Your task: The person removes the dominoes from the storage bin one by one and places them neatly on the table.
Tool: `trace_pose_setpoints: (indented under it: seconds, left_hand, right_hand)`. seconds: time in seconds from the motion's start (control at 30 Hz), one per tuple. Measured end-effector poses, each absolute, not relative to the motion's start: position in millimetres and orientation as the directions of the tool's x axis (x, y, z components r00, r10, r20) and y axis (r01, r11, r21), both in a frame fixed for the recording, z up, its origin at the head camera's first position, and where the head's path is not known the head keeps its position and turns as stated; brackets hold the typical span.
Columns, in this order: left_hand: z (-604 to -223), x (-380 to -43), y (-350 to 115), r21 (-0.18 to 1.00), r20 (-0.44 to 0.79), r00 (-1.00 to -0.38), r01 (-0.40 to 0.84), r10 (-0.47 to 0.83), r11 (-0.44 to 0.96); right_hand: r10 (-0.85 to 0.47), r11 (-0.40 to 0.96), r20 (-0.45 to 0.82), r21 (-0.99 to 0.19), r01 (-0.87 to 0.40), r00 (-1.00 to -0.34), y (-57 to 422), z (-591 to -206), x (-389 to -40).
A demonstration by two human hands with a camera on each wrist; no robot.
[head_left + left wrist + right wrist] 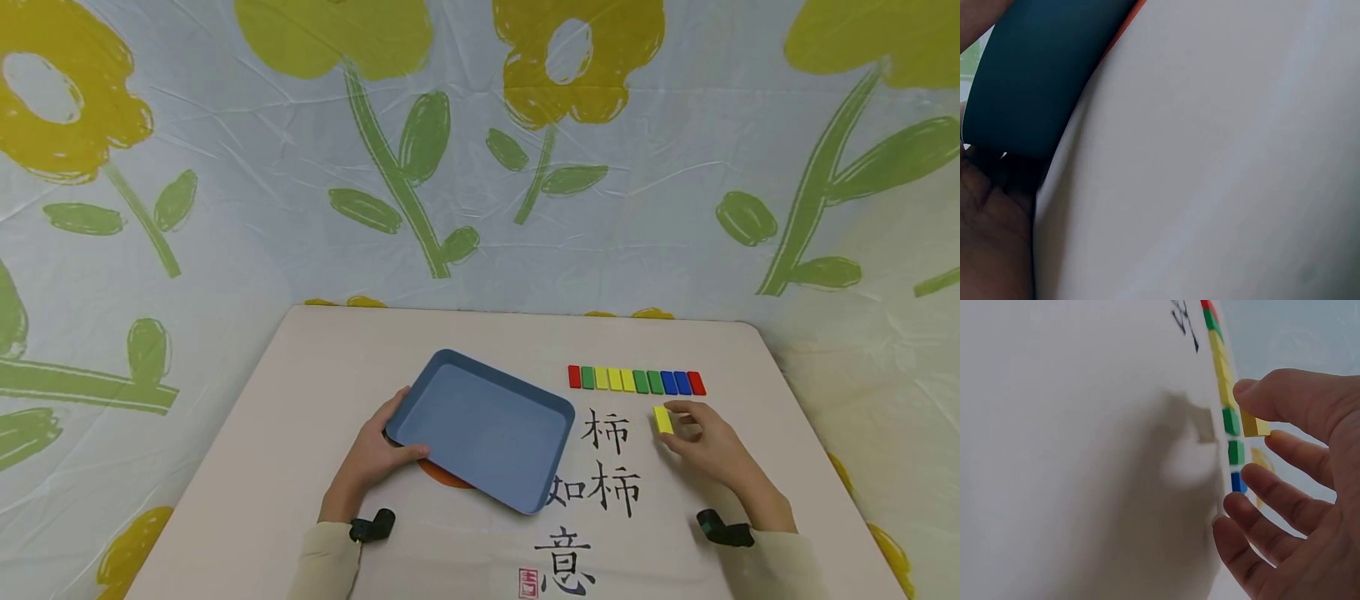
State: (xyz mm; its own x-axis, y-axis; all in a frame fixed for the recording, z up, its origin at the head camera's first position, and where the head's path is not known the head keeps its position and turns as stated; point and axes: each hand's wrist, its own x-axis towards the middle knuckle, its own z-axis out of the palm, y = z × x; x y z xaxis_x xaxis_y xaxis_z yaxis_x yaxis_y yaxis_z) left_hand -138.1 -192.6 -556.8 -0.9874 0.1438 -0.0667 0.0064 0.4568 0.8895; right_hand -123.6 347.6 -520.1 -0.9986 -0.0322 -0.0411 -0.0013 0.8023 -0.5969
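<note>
My left hand (pixel 375 450) grips a blue-grey rectangular tray (pixel 480 429) by its left end, with the thumb over the near rim. The tray sits tilted askew in the head view, its right corner overlapping the black lettering. In the left wrist view the dark outer wall of the tray (pixel 1041 75) rises beside the palm. Between thumb and index finger, my right hand (pixel 708 442) pinches a yellow block (pixel 663 420). That block shows only partly behind the thumb in the right wrist view; the other fingers spread loosely below it.
Beyond my right hand, a row of red, green, yellow and blue blocks (pixel 633 381) lies on the white table (pixel 300 358). Black brush characters (pixel 615 490) and a red seal mark (pixel 528 583) are printed nearer me. An orange shape (pixel 442 475) peeks from under the tray.
</note>
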Motion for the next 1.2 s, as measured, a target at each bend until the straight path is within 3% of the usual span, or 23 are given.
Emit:
trace_pose_setpoints:
  seconds: [0.7, 1.2]
  left_hand:
    - [-556.8, -137.6, -191.9, 0.887, -0.066, -0.989, 0.004, 0.134, 0.461]
    - [-555.0, -135.7, -190.8, 0.893, -0.058, -0.989, 0.008, 0.134, 0.449]
  right_hand:
    - [-0.062, 0.867, -0.109, -0.498, 0.001, -0.992, 448.9, -513.3, -188.2]
    - [-0.155, 0.891, -0.096, -0.443, -0.097, -0.983, 460.6, -515.5, -208.9]
